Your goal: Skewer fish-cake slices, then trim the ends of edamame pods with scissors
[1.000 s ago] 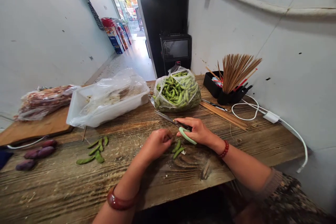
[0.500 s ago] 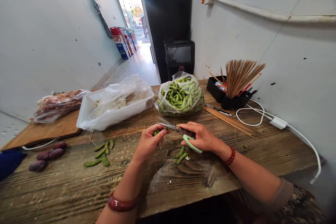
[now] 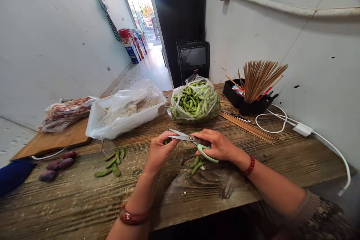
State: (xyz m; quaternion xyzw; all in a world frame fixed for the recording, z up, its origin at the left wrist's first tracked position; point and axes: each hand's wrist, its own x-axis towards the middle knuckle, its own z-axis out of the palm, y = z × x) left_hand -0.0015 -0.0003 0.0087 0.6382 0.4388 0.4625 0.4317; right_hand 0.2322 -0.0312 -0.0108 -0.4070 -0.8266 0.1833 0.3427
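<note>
My left hand (image 3: 161, 149) is closed on a green edamame pod (image 3: 166, 141), most of which the fingers hide. In my right hand (image 3: 218, 145) is a pair of scissors (image 3: 184, 137) with pale green handles. The blades are parted and their tips reach my left fingertips. Below the scissors, a few edamame pods (image 3: 197, 166) lie on the wooden table (image 3: 194, 198). Several more pods (image 3: 113, 164) form a small group left of my left hand. Beyond both hands stands a clear plastic bag (image 3: 195, 101) full of pods.
A white tray (image 3: 92, 122) covered in plastic stands back left, beside bagged meat (image 3: 66, 112) on a cutting board (image 3: 53, 140). Several purple tubers (image 3: 59, 163) lie at left. Skewers fill a black holder (image 3: 249, 108) at right, near a white cable (image 3: 302, 129).
The scissor blades have opened wider near my left fingertips. Both hands keep nearly the same place, while the whole view has shifted slightly.
</note>
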